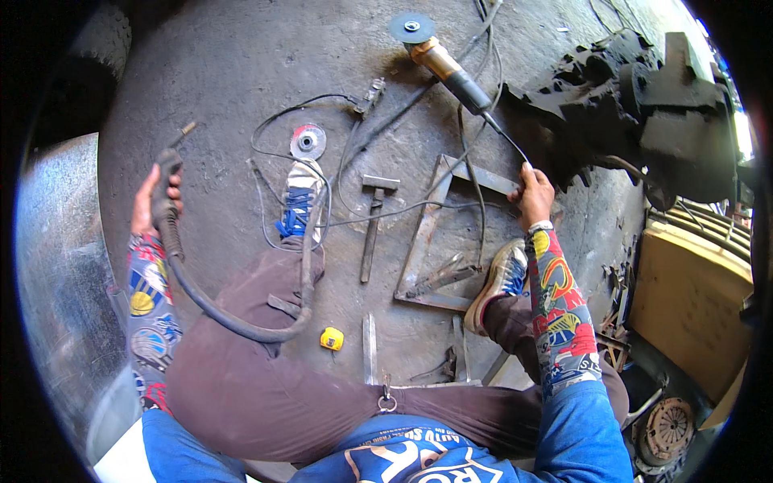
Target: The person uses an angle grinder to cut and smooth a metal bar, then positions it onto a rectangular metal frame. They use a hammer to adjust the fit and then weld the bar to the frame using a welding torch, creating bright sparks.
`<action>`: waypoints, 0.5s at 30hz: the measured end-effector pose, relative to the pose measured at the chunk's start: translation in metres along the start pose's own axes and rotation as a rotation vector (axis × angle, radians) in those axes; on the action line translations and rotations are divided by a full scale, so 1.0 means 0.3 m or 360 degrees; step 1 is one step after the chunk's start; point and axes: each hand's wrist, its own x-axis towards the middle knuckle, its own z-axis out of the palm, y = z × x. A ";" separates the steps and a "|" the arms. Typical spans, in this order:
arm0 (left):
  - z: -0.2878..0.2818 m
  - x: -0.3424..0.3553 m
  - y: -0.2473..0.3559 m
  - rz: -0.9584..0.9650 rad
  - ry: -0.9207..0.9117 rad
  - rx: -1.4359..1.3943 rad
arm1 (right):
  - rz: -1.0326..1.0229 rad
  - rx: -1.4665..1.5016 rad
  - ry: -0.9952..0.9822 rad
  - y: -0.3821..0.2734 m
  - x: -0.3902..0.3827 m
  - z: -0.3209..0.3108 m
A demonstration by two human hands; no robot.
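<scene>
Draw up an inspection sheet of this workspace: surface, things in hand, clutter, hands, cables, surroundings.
Surface: grey, stained floor.
Things in hand: welding torch; cord of an angle grinder.
Clutter: hammer, loose disc, yellow tape measure, metal frame.
Hands: left hand grips the torch; right hand pinches the cord.
Cables: torch cable crosses before the left leg; others cross the frame.
Surroundings: cardboard box, dark machinery, right side.

Open floor between welding torch in left hand and grinding disc: passable. Centre obstructed: hammer, loose cables, steel frame. Angle grinder ahead of right hand; dark machine assembly blocks right side.
</scene>
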 end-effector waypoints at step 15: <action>-0.525 0.095 -0.596 -0.0362 0.0617 -0.0295 | -0.0980 -0.1718 0.0003 -0.117 0.206 0.382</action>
